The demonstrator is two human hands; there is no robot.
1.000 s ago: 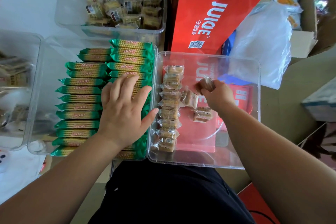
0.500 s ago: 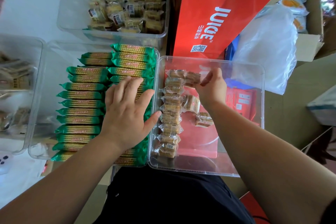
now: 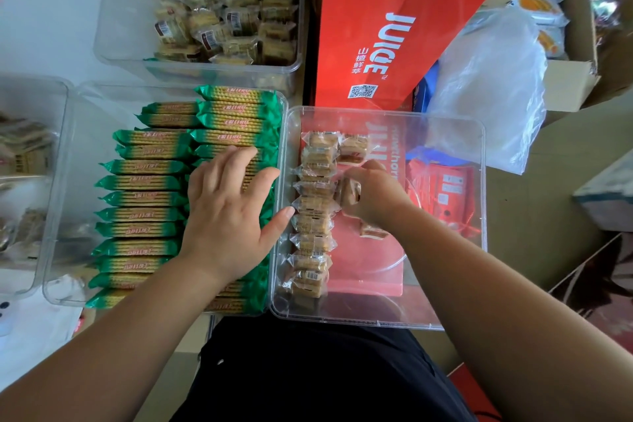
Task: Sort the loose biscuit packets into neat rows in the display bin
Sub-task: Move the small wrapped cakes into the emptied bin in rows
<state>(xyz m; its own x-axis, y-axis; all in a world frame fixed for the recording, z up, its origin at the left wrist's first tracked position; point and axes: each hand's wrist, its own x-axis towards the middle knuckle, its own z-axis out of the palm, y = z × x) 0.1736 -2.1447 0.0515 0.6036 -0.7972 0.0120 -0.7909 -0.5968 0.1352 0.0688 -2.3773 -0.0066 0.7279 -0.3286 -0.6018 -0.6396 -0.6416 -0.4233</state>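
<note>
A clear display bin [image 3: 476,216] in front of me holds a column of several small clear-wrapped biscuit packets [image 3: 313,202] along its left wall. One packet [image 3: 352,147] lies at the top of a second column. My right hand [image 3: 373,199] grips another loose packet [image 3: 349,193] beside the column's middle. One more loose packet [image 3: 371,231] lies partly hidden under my wrist. My left hand [image 3: 227,212] rests flat, fingers spread, on the green-wrapped biscuit packs [image 3: 144,199] in the bin to the left.
Another clear bin [image 3: 291,72] of mixed biscuit packets stands behind. A red juice carton [image 3: 394,27] leans at the back, with a crumpled plastic bag [image 3: 489,86] and an open cardboard box [image 3: 579,72] to its right. More clear bins [image 3: 37,181] sit far left.
My right hand set one packet down at the top of the second column, then came back toward me and took hold of a loose packet beside the column's middle. The left hand stayed put.
</note>
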